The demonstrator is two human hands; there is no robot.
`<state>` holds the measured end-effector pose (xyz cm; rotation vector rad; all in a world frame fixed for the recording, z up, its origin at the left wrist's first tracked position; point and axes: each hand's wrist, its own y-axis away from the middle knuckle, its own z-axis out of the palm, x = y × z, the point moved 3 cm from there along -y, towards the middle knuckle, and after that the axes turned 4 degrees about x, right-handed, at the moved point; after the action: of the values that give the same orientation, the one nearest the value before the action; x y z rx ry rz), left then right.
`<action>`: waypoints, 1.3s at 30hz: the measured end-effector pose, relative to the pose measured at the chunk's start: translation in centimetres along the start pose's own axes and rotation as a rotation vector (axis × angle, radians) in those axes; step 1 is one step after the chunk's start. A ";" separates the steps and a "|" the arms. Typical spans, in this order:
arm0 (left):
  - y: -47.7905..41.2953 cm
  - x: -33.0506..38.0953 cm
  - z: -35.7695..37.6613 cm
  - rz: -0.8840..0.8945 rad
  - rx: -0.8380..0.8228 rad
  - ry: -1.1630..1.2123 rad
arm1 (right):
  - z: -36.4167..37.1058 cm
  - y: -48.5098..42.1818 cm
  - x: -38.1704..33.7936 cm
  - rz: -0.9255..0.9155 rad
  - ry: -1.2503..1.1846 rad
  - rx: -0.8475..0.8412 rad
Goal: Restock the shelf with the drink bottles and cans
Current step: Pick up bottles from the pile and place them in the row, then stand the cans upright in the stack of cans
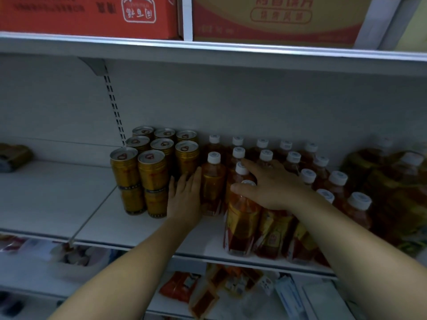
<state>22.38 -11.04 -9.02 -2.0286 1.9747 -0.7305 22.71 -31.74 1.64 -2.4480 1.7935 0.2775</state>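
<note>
Gold cans (pixel 152 172) stand stacked two high in rows on the white shelf (pixel 57 199). To their right stand several amber drink bottles with white caps (pixel 213 181). My left hand (pixel 184 197) lies flat, fingers together, between the cans and the leftmost bottle, touching that bottle's side. My right hand (pixel 268 183) rests spread over the bottle tops, thumb against the front bottle (pixel 242 225) and fingers reaching the caps behind. Neither hand is closed around anything.
Large yellow oil jugs (pixel 392 188) stand at the right of the shelf. Red and yellow cartons (pixel 277 19) sit on the shelf above. Packets (pixel 208 292) fill the shelf below. A dark packet (pixel 13 155) lies at the far left.
</note>
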 end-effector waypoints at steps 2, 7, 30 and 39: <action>-0.2 0.2 0.2 -0.020 0.005 -0.037 | 0.1 0.0 0.1 0.000 0.005 0.000; 0.0 0.6 -0.2 -0.056 -0.019 0.006 | 0.0 -0.2 0.1 -0.020 0.021 0.020; 9.6 -30.5 -24.5 -0.260 -0.350 0.161 | 0.8 -8.5 -36.0 -0.371 0.013 0.005; 11.4 -46.0 -28.9 -0.461 -0.295 0.088 | 5.9 -13.2 -51.6 -0.459 -0.024 -0.037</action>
<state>-0.50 38.52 1.05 -2.7230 1.7569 -0.6497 19.64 21.54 5.80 -2.7712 1.1737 0.2971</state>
